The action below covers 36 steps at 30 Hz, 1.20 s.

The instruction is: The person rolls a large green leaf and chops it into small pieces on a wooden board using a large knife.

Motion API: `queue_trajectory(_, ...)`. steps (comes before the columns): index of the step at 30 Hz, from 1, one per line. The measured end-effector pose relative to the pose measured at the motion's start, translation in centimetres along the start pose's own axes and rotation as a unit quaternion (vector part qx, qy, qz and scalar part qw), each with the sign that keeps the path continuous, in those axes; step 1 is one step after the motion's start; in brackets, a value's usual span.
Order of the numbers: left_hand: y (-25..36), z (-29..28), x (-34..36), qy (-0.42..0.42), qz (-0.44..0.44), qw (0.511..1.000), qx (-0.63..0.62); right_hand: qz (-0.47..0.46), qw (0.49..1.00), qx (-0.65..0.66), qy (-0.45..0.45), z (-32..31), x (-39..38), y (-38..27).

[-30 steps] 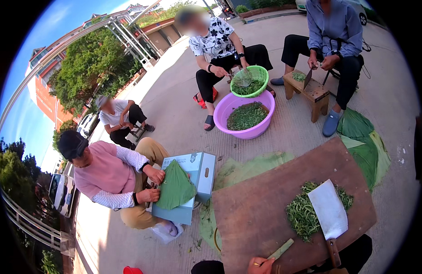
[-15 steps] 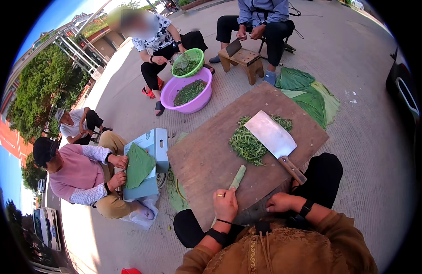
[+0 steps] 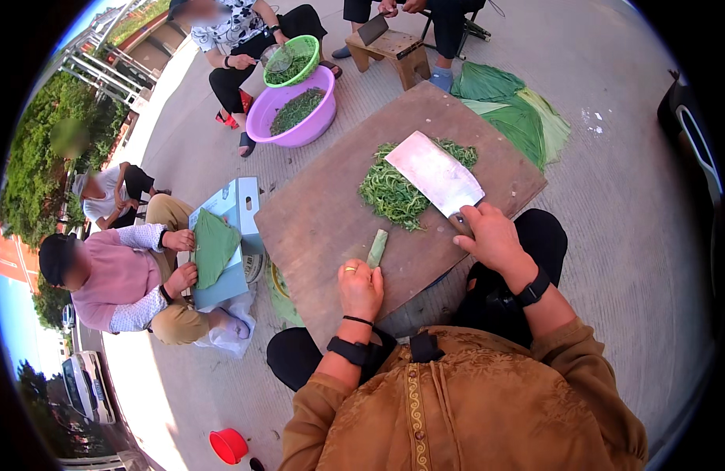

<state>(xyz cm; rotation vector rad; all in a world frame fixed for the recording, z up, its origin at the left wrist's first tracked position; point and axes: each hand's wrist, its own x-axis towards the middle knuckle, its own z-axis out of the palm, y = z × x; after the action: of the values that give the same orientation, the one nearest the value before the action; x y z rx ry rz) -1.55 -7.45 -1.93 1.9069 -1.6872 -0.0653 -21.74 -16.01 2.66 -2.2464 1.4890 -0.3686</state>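
Observation:
My left hand (image 3: pixel 361 292) is closed around a rolled green leaf (image 3: pixel 377 248), whose far end sticks out past my fingers over the wooden board (image 3: pixel 315 212). My right hand (image 3: pixel 494 240) grips the handle of a broad cleaver (image 3: pixel 437 174). The cleaver's blade lies flat across a heap of green shreds (image 3: pixel 394 196) on the board. Its handle is mostly covered by my right fingers.
To the left, a person in pink handles a large green leaf (image 3: pixel 215 247) on a light-blue box (image 3: pixel 248 212). Beyond the board are a purple basin (image 3: pixel 321 129), a green strainer (image 3: pixel 311 49), a wooden stool (image 3: pixel 401 47) and large leaves (image 3: pixel 511 118). A red bucket (image 3: pixel 228 446) stands lower left.
From the board's near edge, my right hand has moved forward and taken hold of the cleaver's handle. My left hand keeps its hold on the rolled leaf. The whole view has shifted.

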Motion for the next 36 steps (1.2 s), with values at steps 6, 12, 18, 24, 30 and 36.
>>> queue_trajectory(6, -0.1, 1.4, -0.3, 0.022, -0.014, 0.999, -0.021, 0.016, 0.997, -0.031, -0.062, 0.7, 1.2, 0.6)
queue_trajectory(12, -0.5, 2.1, -0.3, 0.061, 0.041, 0.997, -0.035, 0.043, 0.993, -0.071, -0.08, -0.2, 2.0, 0.5)
queue_trajectory(18, 0.2, 2.7, 1.5, 0.026, 0.007, 1.0, 0.001, 0.013, 0.996, 0.041, 0.079, -1.7, 0.5, 0.9)
queue_trajectory(24, -0.1, 3.5, 1.0, 0.062, 0.025, 0.998, -0.021, -0.018, 0.975, 0.222, -0.017, -3.0, -1.2, -1.1)
queue_trajectory(30, 0.0, 3.5, 1.3, 0.079, 0.053, 0.995, -0.014, -0.036, 0.943, 0.273, -0.185, -1.9, -1.3, -1.1)
queue_trajectory(36, 1.1, 3.3, 1.9, 0.057, 0.03, 0.998, 0.021, -0.044, 0.956, 0.21, -0.2, -2.5, -1.0, -0.8)
